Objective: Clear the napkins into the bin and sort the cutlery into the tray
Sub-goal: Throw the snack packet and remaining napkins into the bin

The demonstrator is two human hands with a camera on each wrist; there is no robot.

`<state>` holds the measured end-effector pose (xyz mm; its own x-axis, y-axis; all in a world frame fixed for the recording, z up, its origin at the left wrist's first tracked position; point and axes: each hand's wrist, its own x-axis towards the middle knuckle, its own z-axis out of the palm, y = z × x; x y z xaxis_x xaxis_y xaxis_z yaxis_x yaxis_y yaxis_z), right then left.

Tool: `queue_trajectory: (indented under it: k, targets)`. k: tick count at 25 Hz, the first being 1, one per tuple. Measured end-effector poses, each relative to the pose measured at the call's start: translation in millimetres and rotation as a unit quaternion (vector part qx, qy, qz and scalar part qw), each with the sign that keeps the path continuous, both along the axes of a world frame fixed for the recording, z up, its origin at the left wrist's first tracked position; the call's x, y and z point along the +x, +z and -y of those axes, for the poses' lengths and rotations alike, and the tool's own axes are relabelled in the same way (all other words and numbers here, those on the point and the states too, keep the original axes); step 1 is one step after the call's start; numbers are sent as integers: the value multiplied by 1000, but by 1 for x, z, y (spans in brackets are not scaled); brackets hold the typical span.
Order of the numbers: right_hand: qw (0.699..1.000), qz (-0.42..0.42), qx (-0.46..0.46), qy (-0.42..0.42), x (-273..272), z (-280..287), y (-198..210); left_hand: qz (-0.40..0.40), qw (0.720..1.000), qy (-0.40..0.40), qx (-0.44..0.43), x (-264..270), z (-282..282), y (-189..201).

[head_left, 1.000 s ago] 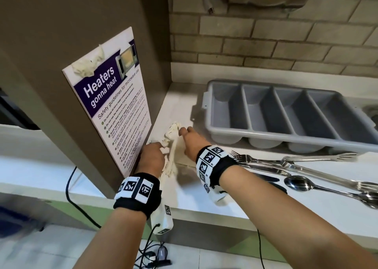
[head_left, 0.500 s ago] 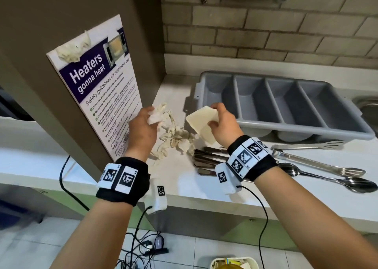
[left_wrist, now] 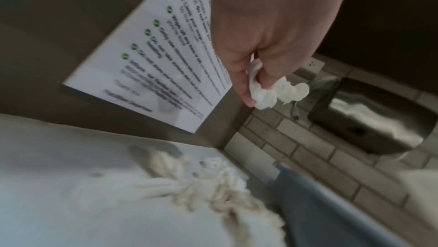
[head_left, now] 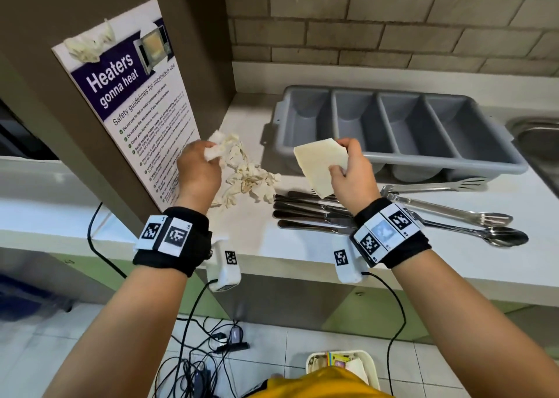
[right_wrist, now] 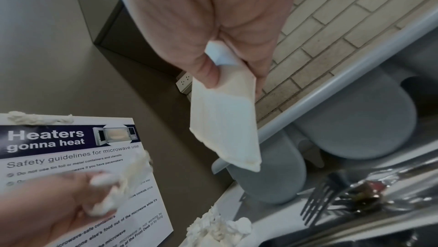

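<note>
Since a second ago, we are seeing both hands lifted off the surface (head_left: 302,252), each carrying a napkin that was lying flat before. Nearest to us, on the floor, a bin (head_left: 372,367) with wrappers inside is sitting at the bottom of the head view, partly covered by yellow clothing, with black cables (head_left: 193,337) trailing beside it. Above that, the left hand (head_left: 198,171) is gripping a crumpled napkin (head_left: 213,151) in its curled fingers, just beside the poster (head_left: 133,101) on the brown panel. A loose heap of shredded napkin (head_left: 248,177) is still lying on the surface between the two hands. The right hand (head_left: 352,174) is pinching a flat folded napkin (head_left: 320,165) between thumb and fingers, holding it in the air over the knife handles (head_left: 308,213).

To the right of that hand, tongs (head_left: 438,204), a slotted server (head_left: 438,186) and a spoon (head_left: 499,237) are lying on the surface, crowding the strip in front of the tray (head_left: 453,155). The grey tray is standing farther back with its four compartments empty, its left end near the panel. A sink (head_left: 541,143) is showing at the right edge. Beyond, the brick wall (head_left: 393,19) is closing off the back, with a steel dispenser (left_wrist: 369,112) mounted on it. Open surface is remaining along the front edge between the wrists.
</note>
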<state>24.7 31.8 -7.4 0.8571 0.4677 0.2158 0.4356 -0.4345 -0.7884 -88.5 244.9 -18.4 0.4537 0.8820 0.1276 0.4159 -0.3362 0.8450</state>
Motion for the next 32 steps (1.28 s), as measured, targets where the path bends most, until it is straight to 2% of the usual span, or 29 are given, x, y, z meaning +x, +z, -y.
queue_trajectory:
  k: [3, 4, 6, 8, 10, 11, 12, 15, 17, 19, 22, 26, 29, 31, 32]
  targets:
    - [1000, -12, 3, 0, -9, 11, -3, -160, 985, -67, -7, -9, -6, -41]
    - [1000, -14, 0, 4, -13, 13, -5, -246, 964, -105, 1, -10, -7, -52]
    - [1000, -11, -9, 13, -18, 14, -9, -400, 903, -154, -3, -11, -4, -65]
    - [1000, -15, -17, 19, -21, 15, -11, -459, 870, -180, -18, -12, 3, -69]
    - [999, -22, -23, 20, -23, 15, -13, -493, 850, -186, 27, -10, 6, -73]
    - [999, -24, -25, 21, -24, 15, -14, -497, 845, -192, 57, -7, 6, -76]
    - [999, -25, -27, 23, -25, 15, -15, -482, 852, -192, 69, -5, 7, -75]
    - [998, -32, -41, 23, -27, 15, -18, -353, 914, -195, 43, 4, 2, -79]
    - [998, -34, -47, 21, -27, 16, -19, -267, 950, -164, -16, 1, 5, -74]
    - [998, -37, -49, 16, -27, 18, -19, -232, 962, -132, -50, -3, 10, -65]
    - [998, -45, -46, 13, -28, 21, -20, -210, 974, -74, -32, -8, 12, -43]
    - [997, -50, -50, 13, -29, 24, -23, -122, 992, -34, -10, -9, 9, -13]
    - [997, -51, -49, 9, -27, 26, -23, -154, 988, -26, 10, -3, 7, -1]
    - [997, -55, -50, 3, -27, 27, -23, -196, 980, -25, 11, 2, 2, -8]
    - [997, -57, -52, 1, -28, 28, -23, -238, 970, -49, 5, 4, 1, -17]
